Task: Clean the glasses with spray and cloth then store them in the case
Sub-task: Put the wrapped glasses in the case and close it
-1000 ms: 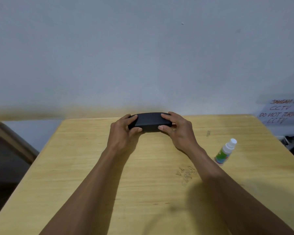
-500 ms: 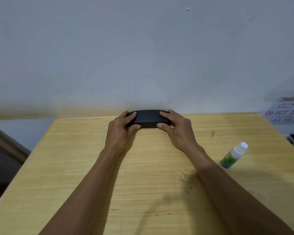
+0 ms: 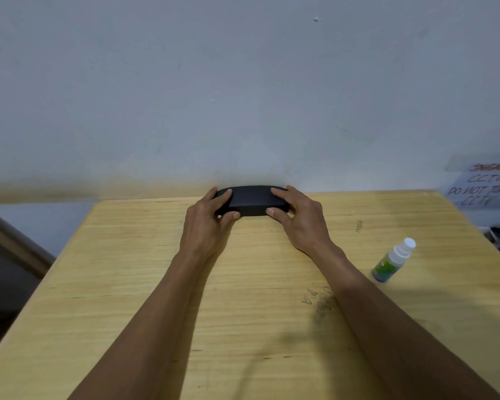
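Case: a black glasses case lies closed at the far edge of the wooden counter, close to the wall, its long side running left to right.
Left hand: the left hand grips the left end of the case, fingers curled over its top and the thumb pressed against its near side.
Right hand: the right hand grips the right end the same way, fingers over the top, thumb on the near face.
Grip: both sets of fingers are clamped on the case, one at each end, with the middle of the case bare between them.
Glasses: none can be seen; the case is shut, so I cannot tell what it holds.
Spray bottle: a small spray bottle with a white cap and a green and blue label stands on the counter to the right, well apart from the case and near the right forearm.
Counter marks: some dark writing is scrawled on the wood beside the right forearm.
Wall: a plain pale wall rises behind the counter, with a handwritten paper notice taped at the far right.
Left side: a dark piece of furniture sits beyond the left edge of the counter.
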